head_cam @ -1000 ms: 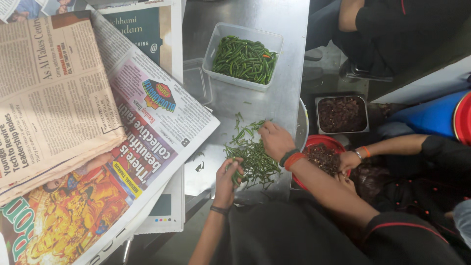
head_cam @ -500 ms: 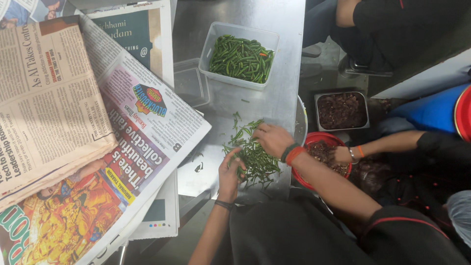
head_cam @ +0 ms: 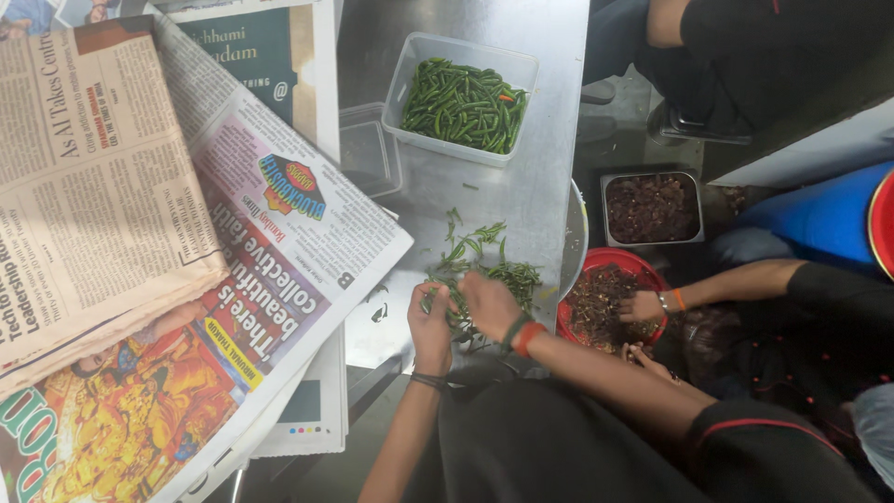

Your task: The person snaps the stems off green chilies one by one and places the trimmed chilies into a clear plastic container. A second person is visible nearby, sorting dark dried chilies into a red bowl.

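Observation:
A loose pile of green chillies point(head_cam: 489, 265) lies on the steel table point(head_cam: 549, 56). My left hand point(head_cam: 430, 328), a dark band on its wrist, is curled at the pile's near left edge and pinches a green chilli. My right hand point(head_cam: 489, 304), with an orange and dark band on the wrist, lies over the pile's near side, its fingers meeting the left hand at the same chilli. Farther back stands a clear plastic tub point(head_cam: 414, 70) full of green chillies.
Newspapers point(head_cam: 186, 251) cover the table's left half. An empty clear tub point(head_cam: 368, 149) sits beside them. At the right, off the table, another person's hands point(head_cam: 643, 305) work in a red bowl point(head_cam: 652, 275) of dark bits, with a steel tray point(head_cam: 652, 207) of the same behind it.
My right hand has drawn back from the middle of the pile toward my left hand, and the two now meet at the pile's near edge. The view has shifted slightly.

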